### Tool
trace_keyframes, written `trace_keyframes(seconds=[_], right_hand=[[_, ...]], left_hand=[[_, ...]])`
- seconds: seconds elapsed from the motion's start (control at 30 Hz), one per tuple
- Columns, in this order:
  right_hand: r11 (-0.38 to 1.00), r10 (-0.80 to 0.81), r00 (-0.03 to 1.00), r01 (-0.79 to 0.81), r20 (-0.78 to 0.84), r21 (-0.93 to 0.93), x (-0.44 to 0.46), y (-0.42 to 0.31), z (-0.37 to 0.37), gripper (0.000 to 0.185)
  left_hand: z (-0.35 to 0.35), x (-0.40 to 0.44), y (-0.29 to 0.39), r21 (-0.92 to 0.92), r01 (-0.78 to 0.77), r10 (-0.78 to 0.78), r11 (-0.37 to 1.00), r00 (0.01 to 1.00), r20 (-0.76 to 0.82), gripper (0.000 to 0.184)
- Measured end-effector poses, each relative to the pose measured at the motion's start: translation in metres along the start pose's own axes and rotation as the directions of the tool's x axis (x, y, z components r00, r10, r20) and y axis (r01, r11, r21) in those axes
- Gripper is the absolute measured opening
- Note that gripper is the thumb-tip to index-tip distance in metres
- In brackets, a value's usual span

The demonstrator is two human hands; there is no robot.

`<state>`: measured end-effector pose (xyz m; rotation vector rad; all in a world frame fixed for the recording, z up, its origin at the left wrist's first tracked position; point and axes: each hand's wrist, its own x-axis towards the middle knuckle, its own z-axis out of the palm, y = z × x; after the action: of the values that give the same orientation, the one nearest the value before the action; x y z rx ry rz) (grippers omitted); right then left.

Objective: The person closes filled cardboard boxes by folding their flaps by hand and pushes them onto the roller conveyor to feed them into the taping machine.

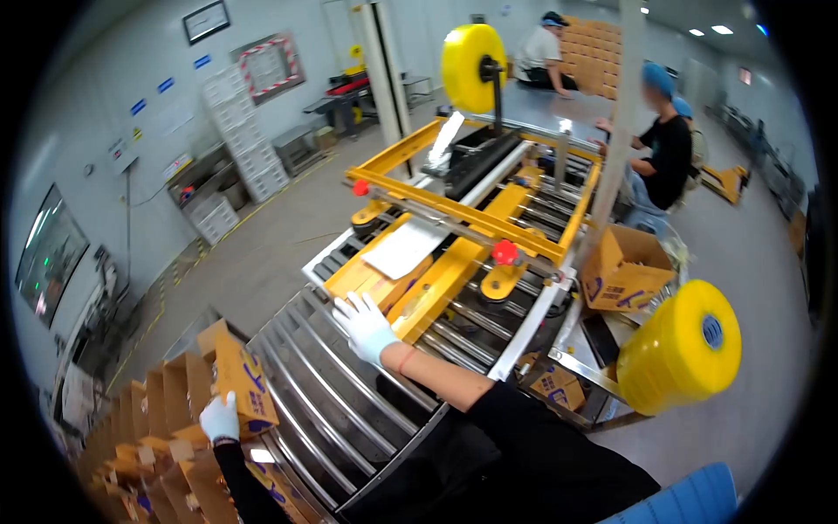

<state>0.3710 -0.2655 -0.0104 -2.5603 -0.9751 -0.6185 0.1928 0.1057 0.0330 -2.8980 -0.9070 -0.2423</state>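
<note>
Pale-walled workshop, grey floor (297, 218) around a roller conveyor (336, 393). Nearest, at lower left, white-gloved left grip (220, 419) against the side of an open printed carton (247, 384), beside the rollers; cannot tell whether pinching it. Farther up, white-gloved right grip (365, 327), fingers spread, at the near end of a flat-lying carton (371, 288) between yellow guide rails (449, 284), under a white panel (406, 248). Off to the right, a large yellow roll (668, 354) and an open box (621, 284). Beyond, above the yellow frame (393, 155), a second yellow roll (467, 70); well back, a person (541, 57) at a metal surface (546, 105).
</note>
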Motion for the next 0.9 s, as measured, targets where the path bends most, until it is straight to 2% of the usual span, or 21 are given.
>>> trace_keyframes(seconds=[0.07,0.13,0.23,0.27,0.3,0.33,0.37,0.4,0.43,0.47,0.53,0.57,0.6,0.63,0.67,0.73,0.77,0.8,0.83,0.87,0.9], right_hand=[[0.881,-0.138,0.861,-0.119,0.489,0.457,0.0,-0.04,-0.028,0.063],[0.695,-0.298,0.931,0.062,0.209,0.716,-0.035,-0.087,-0.035,0.07],[0.717,-0.336,0.938,0.315,-0.088,0.621,-0.047,-0.121,-0.042,0.102],[0.772,-0.295,0.955,0.247,-0.014,0.586,-0.046,-0.124,-0.052,0.104],[0.859,-0.18,0.984,0.151,0.012,0.488,-0.045,-0.123,-0.049,0.103],[0.924,-0.058,0.998,0.045,0.023,0.38,-0.044,-0.12,-0.042,0.102],[0.948,-0.033,0.995,0.0,0.099,0.319,-0.041,-0.105,-0.031,0.098],[0.966,-0.003,0.985,-0.042,0.172,0.254,-0.04,-0.085,-0.017,0.095],[0.947,-0.096,0.992,0.066,0.078,0.314,-0.044,-0.069,-0.005,0.088],[0.94,-0.175,0.983,0.153,0.046,0.306,-0.043,-0.058,0.003,0.079],[0.929,-0.246,0.966,0.213,0.073,0.302,-0.034,-0.05,0.003,0.069],[0.926,-0.263,0.958,0.218,0.114,0.308,-0.028,-0.046,-0.004,0.065],[0.922,-0.283,0.947,0.225,0.154,0.314,-0.019,-0.042,-0.015,0.06],[0.907,-0.299,0.929,0.205,0.218,0.369,-0.008,-0.037,-0.026,0.055],[0.866,-0.178,0.977,0.097,0.12,0.491,-0.007,-0.033,-0.018,0.048],[0.794,-0.218,0.952,0.044,0.216,0.607,0.014,-0.018,-0.008,0.043],[0.849,-0.195,0.933,0.007,0.302,0.529,0.025,-0.019,-0.018,0.042],[0.899,-0.172,0.909,-0.013,0.379,0.438,0.04,-0.023,-0.034,0.042],[0.949,-0.242,0.87,0.121,0.429,0.291,0.057,-0.031,-0.043,0.052],[0.938,-0.327,0.931,0.298,0.16,0.179,0.06,-0.035,-0.04,0.074],[0.936,-0.348,0.935,0.341,0.074,0.089,0.066,-0.044,-0.039,0.084]], left_hand=[[0.007,0.009,0.009,0.039,-0.181,0.185,0.983,0.968,-0.172,0.051],[-0.025,0.008,0.052,0.019,-0.172,0.173,0.985,0.974,-0.149,0.046],[-0.051,0.016,0.081,-0.108,-0.362,0.355,0.926,0.931,-0.079,0.045],[-0.075,0.001,0.096,-0.745,-0.122,0.243,0.656,0.969,0.055,0.048],[-0.086,-0.009,0.1,-0.974,0.223,0.229,0.049,0.946,0.228,0.054],[-0.056,0.001,0.083,-0.972,0.228,0.219,0.051,0.947,0.234,0.054],[-0.014,0.015,0.063,-0.817,-0.048,-0.079,0.574,0.99,-0.114,0.056],[0.025,0.028,0.039,-0.323,-0.077,-0.117,0.943,0.834,-0.539,0.059],[0.021,0.023,0.034,-0.524,0.21,-0.251,0.826,0.968,-0.007,0.059],[0.081,0.042,0.004,-0.951,0.291,-0.09,0.101,0.955,0.283,0.055],[0.09,0.025,0.009,-0.953,0.147,-0.062,-0.266,0.984,0.169,0.049],[0.07,0.012,0.017,-0.974,0.043,-0.086,-0.224,0.994,0.064,0.045],[0.073,0.013,0.019,-0.934,-0.282,-0.066,0.218,0.951,-0.302,0.044],[0.002,-0.009,0.055,-0.935,0.173,-0.051,-0.311,0.979,0.198,0.037],[0.038,0.023,0.047,-0.95,0.306,0.072,-0.06,0.951,0.301,0.039],[-0.043,-0.023,0.096,-0.775,-0.093,0.157,0.625,0.988,0.009,0.042],[-0.024,-0.013,0.101,-0.602,-0.373,0.328,0.706,0.926,-0.189,0.034],[0.031,0.019,0.094,-0.177,-0.674,0.569,0.717,0.713,-0.41,0.03],[0.039,0.027,0.104,-0.079,-0.674,0.549,0.734,0.658,-0.516,0.029],[0.032,0.021,0.121,-0.374,-0.388,0.248,0.842,0.896,-0.369,0.035],[0.023,0.014,0.132,-0.327,-0.275,0.179,0.904,0.939,-0.295,0.041]])
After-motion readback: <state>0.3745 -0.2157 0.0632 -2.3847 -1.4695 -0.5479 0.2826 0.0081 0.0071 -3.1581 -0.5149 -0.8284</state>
